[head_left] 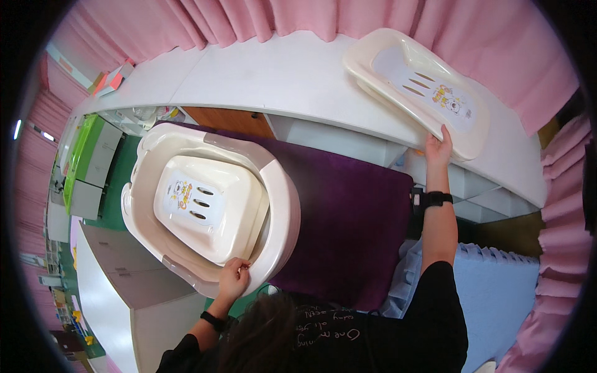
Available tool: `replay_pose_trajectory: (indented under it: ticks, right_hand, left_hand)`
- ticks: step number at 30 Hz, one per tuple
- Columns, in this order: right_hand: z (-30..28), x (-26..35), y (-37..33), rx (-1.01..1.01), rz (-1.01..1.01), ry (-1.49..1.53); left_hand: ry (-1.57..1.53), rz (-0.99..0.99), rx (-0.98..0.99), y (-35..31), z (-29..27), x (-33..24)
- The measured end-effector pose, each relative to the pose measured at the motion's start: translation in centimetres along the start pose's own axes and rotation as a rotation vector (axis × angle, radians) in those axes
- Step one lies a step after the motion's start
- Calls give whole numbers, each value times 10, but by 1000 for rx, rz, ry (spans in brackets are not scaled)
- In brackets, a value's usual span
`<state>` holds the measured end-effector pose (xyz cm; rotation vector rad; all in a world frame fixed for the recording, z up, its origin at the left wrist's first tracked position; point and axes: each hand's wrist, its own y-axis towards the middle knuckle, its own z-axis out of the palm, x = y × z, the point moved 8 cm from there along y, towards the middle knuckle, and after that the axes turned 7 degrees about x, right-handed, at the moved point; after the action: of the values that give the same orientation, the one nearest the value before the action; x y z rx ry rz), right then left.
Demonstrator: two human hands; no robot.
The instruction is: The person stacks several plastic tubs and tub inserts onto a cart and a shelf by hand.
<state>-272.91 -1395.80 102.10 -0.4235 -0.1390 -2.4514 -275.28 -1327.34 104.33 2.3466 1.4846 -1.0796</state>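
A cream baby bathtub (283, 217) with beige side panels stands on the purple-covered table at left. Inside it lies a cream bath seat (239, 186) with slots and a cartoon print. My left hand (233, 278) is closed over the tub's near rim, its fingertips close to the inner seat's edge. On the white counter rests a second bath seat (460, 140), similarly slotted and printed, tilted across the right end. My right arm is stretched out, and my right hand (439, 149) grips this seat's near edge, thumb on top.
The purple cover (348, 217) spans the middle. Behind it runs a curved white counter (267, 74) with shelves below, backed by pink curtains (298, 18). A blue ruffled bed cover (491, 286) lies at right. A grey-white cabinet (149, 298) stands near left, a green-topped unit (87, 161) farther off.
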Motion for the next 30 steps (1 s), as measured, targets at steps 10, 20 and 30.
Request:
replay_pose_trajectory:
  ticks: [10,20,30]
  right_hand:
    - [134,-2,-89,261,239,-232]
    - [193,-175,-242,317,703,-656]
    - [217,-296,-302,332,892,-785]
  left_hand:
    - [-569,1,161,13,14,48]
    - [-1957,241,285,34,-156,81]
    - [-994,-80,416,18,-110,164]
